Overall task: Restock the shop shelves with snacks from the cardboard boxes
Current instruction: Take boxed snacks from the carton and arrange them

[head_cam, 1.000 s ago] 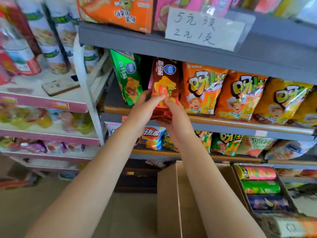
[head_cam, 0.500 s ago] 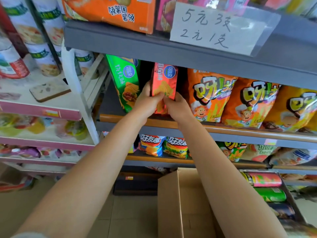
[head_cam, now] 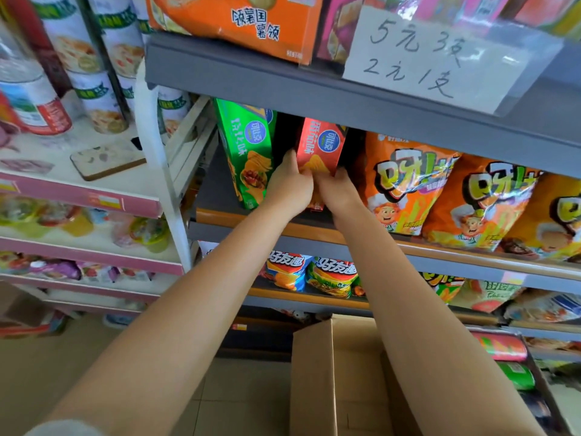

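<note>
A red chip pack (head_cam: pixel 320 149) stands upright on the middle grey shelf (head_cam: pixel 314 237), between a green chip pack (head_cam: pixel 248 155) and orange snack bags (head_cam: pixel 405 184). My left hand (head_cam: pixel 287 184) grips the red pack's lower left side. My right hand (head_cam: pixel 338 190) grips its lower right side. Both arms reach up from below. An open cardboard box (head_cam: pixel 333 376) sits on the floor under my right arm; what lies inside it is hidden.
An upper shelf with a handwritten price card (head_cam: pixel 440 58) overhangs the pack. A white rack (head_cam: pixel 154 171) with cans and jelly cups stands at left. Lower shelves hold more chip bags (head_cam: pixel 314 275) and tube cans (head_cam: pixel 500 347). Tiled floor lies left of the box.
Both hands have pushed the red pack up and deeper into the shelf gap; it now stands farther back beside the green pack. The camera has moved closer.
</note>
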